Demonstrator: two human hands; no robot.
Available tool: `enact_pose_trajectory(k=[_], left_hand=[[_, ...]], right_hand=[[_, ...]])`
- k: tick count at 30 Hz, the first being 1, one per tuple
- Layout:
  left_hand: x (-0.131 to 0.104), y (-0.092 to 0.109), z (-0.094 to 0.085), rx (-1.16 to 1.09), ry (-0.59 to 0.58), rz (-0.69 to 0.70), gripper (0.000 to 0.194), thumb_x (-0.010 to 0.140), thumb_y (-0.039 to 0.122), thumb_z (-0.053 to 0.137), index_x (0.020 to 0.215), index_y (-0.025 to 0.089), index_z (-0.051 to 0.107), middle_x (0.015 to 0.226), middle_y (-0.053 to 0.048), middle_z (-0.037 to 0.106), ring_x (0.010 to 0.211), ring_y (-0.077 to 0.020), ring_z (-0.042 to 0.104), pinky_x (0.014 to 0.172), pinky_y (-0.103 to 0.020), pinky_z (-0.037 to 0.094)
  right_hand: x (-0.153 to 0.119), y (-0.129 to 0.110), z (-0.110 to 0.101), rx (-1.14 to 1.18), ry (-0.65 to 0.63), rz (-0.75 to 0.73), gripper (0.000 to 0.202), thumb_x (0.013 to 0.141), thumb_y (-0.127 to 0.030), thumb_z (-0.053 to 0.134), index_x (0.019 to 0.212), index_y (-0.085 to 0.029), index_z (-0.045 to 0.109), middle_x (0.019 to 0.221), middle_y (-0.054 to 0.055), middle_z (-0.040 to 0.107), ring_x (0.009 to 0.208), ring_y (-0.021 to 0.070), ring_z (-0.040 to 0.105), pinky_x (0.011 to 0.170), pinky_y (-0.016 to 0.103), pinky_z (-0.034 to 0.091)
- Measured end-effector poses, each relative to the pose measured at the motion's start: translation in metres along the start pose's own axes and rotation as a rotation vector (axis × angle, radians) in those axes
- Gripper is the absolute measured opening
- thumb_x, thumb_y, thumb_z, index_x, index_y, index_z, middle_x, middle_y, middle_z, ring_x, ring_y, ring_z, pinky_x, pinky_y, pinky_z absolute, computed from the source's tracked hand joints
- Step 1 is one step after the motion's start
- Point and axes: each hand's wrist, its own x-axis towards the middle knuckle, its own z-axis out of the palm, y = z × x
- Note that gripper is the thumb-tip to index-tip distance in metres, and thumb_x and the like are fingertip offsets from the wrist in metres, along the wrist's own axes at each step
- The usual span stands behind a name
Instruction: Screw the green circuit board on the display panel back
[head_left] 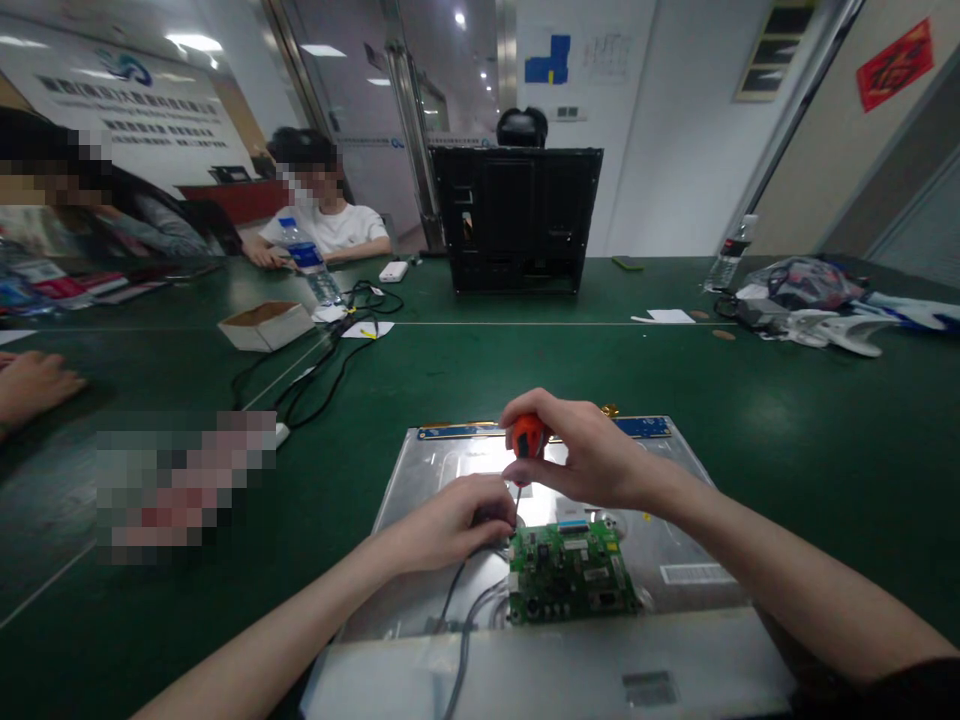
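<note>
A metal-backed display panel lies flat in front of me, with a green circuit board on its middle. My right hand is closed round the red and black handle of a screwdriver. Its shaft points down to the board's upper left corner. Beside that tip, my left hand has its fingers pinched together at the same corner; whatever is between them is hidden. Grey cables run from the board's left side toward me. A blue strip board lines the panel's far edge.
Across the green table stands a black monitor housing. To the left are a small open box, black cables and a water bottle. Plastic bags and another bottle are at right. People sit at left.
</note>
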Motion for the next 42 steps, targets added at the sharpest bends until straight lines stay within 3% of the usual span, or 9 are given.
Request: enact_pose_trajectory(k=[9,19,32,38,42], left_hand=[[-0.001,-0.001,0.001,-0.048,0.013,0.009,0.009,0.086,0.013,0.052,0.091,0.016,0.059,0.088,-0.003,0.062,0.077,-0.0158,0.058,0.071,-0.027,0.045],[-0.001,0.002,0.0,0.02,-0.004,-0.006,0.009,0.087,0.016,0.054,0.088,0.016,0.063,0.088,-0.004,0.062,0.078,-0.0165,0.057,0.07,-0.027,0.045],[0.0,-0.005,0.003,-0.141,-0.003,-0.02,0.013,0.083,0.012,0.055,0.095,0.017,0.058,0.084,-0.001,0.062,0.072,-0.0143,0.058,0.066,-0.024,0.046],[0.001,-0.006,0.003,-0.04,0.035,-0.007,0.001,0.082,0.015,0.058,0.081,0.016,0.059,0.081,-0.001,0.061,0.074,-0.0166,0.056,0.068,-0.027,0.044],[0.001,-0.007,0.003,-0.001,0.045,-0.037,0.008,0.083,0.019,0.057,0.075,0.016,0.055,0.074,0.0,0.054,0.069,-0.0154,0.051,0.063,-0.025,0.041]], right_hand=[[0.001,0.001,0.007,0.077,-0.048,0.011,0.027,0.083,-0.026,0.06,0.105,-0.018,0.047,0.086,0.001,0.061,0.069,0.0119,0.055,0.061,0.027,0.044],[0.001,0.001,0.003,0.054,-0.019,0.011,0.028,0.082,-0.023,0.062,0.105,-0.019,0.046,0.086,0.0,0.061,0.069,0.0112,0.055,0.061,0.026,0.043],[0.003,0.001,0.009,0.014,-0.051,-0.054,0.026,0.084,-0.026,0.062,0.101,-0.019,0.045,0.084,-0.001,0.059,0.067,0.01,0.052,0.059,0.024,0.039],[0.003,-0.007,0.005,-0.058,-0.145,-0.008,0.032,0.084,-0.024,0.062,0.111,-0.02,0.045,0.088,0.001,0.061,0.069,0.0117,0.053,0.061,0.026,0.039],[0.001,-0.013,-0.001,-0.069,-0.186,-0.068,0.038,0.083,-0.022,0.06,0.116,-0.017,0.044,0.094,0.004,0.062,0.074,0.0138,0.055,0.064,0.028,0.04]])
